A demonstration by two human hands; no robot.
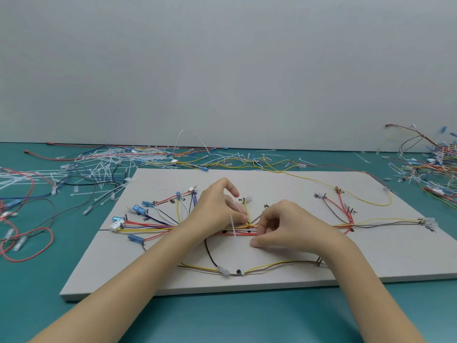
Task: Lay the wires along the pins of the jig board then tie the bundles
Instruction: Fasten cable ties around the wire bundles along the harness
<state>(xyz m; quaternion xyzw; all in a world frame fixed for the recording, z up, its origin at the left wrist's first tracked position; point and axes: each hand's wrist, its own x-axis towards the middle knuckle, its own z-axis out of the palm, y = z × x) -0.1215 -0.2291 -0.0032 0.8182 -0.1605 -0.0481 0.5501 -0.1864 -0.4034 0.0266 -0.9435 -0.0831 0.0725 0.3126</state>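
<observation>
A pale grey jig board (284, 271) lies on the teal table. Coloured wires fan across it from blue connectors (138, 210) at the left to a red and yellow branch (346, 219) at the right. They gather into a central bundle (243, 232) between my hands. My left hand (217, 211) pinches the bundle near a yellow wire, fingers curled. My right hand (284, 225) pinches the bundle from the right. A white cable tie (233, 225) stands upright across the bundle beside my left hand. A yellow and brown wire (272, 264) runs along the board's near part.
Loose white cable ties (106, 167) and spare wires lie scattered on the table behind and left of the board. A red wire loop (27, 246) sits at the far left. A tangled heap of wires (432, 164) is at the far right. A plain wall stands behind.
</observation>
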